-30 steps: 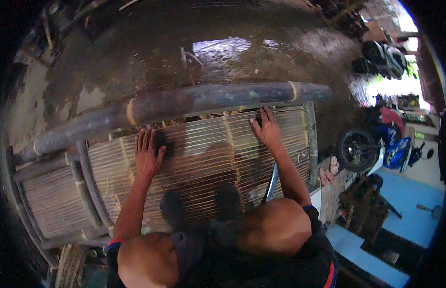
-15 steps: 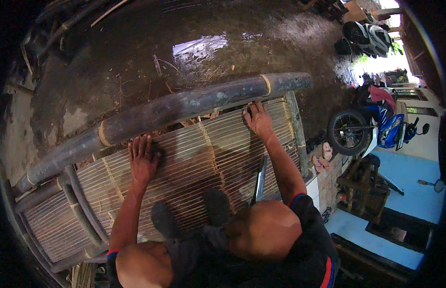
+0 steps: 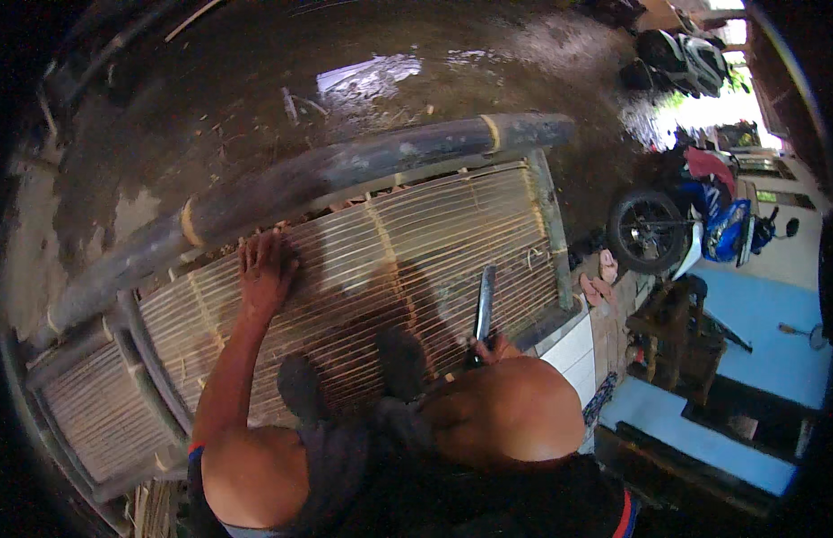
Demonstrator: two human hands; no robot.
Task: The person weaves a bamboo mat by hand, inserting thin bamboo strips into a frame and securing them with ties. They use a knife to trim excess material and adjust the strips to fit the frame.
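Observation:
My left hand [image 3: 266,273] lies with its fingers stretched out on a bench of thin bamboo slats [image 3: 318,314], close to a thick bamboo pole [image 3: 345,170] along the far edge. To the right, a machete [image 3: 485,300] rests over the slats, its blade pointing away from me. At its near end my right hand [image 3: 495,348] closes round the dark handle. My bent knee hides part of that hand and the handle.
Crosswise bamboo poles [image 3: 146,386] frame the bench at left. Beyond is a wet dark floor [image 3: 255,99]. Pink sandals [image 3: 598,289], a blue motorbike [image 3: 726,229] and a wooden chair [image 3: 672,336] stand at right. Cut bamboo strips [image 3: 152,509] lie at lower left.
My right hand has left the slats near the far pole, come back toward me and taken hold of the machete's handle. My left hand stays almost in place.

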